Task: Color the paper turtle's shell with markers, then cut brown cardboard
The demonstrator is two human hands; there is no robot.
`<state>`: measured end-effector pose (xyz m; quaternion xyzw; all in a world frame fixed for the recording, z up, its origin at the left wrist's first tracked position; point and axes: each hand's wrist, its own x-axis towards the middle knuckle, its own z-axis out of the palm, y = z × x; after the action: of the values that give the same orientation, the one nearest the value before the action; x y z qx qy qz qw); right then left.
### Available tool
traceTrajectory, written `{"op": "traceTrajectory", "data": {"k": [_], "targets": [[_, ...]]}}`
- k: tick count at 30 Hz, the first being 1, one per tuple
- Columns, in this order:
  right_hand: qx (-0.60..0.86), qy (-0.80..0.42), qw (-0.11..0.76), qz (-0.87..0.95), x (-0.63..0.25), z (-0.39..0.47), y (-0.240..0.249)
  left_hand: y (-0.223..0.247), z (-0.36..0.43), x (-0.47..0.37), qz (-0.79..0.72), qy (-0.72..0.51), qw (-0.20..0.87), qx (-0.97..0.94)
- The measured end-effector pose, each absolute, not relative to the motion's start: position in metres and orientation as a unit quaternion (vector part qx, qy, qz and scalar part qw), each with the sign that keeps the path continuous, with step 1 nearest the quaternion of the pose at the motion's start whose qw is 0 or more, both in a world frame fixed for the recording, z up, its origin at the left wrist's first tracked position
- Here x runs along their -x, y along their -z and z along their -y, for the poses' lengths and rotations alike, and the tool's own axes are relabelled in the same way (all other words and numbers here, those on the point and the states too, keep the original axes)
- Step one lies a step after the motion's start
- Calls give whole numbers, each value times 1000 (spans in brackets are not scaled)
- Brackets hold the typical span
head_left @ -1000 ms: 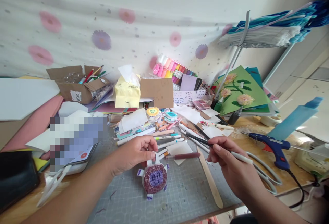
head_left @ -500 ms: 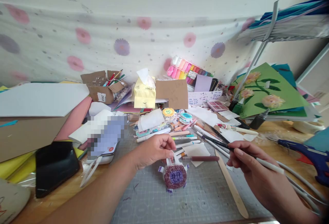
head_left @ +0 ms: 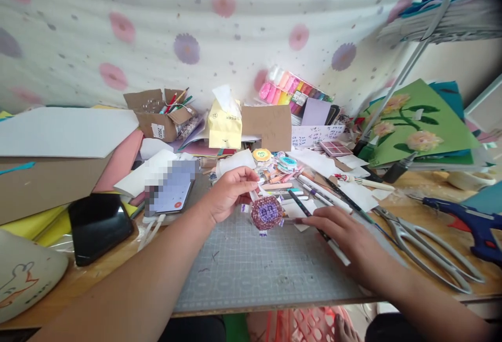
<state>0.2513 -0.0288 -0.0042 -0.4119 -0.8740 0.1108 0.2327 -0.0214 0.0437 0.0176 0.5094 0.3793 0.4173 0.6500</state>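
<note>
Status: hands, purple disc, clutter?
Left hand pinching purple disc by white strip. Right hand over black-and-white pen, grip unclear. Loose pens crowd beyond.

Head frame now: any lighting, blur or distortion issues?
Head view: soft light, no harsh shadows on the grey mat; upper-right corner dark; wide-angle stretch near the edges; phone screen partly pixelated; maroon disc outline clear, fine marks soft.

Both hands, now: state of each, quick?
Left hand: closed, holding the round purple piece by a white strip.
Right hand: over a black-and-white pen; grip cannot be told.
</note>
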Motion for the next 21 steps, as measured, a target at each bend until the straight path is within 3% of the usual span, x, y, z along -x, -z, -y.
{"op": "traceTrajectory", "data": {"k": [3,5,13,21], "targets": [[426,-52,154,890,-247,26,12,-19,-44,23,-372,-436,644,-507],[434,-33,149,888,-248,25,15,-19,-46,25,-366,-445,639,-509],[445,-38,352,822,-227,21,-18,-20,-41,25,-304,-408,644,-571],[491,-81,255,829,-151,1,-75,-19,-42,27,-284,-396,646,-588]]}}
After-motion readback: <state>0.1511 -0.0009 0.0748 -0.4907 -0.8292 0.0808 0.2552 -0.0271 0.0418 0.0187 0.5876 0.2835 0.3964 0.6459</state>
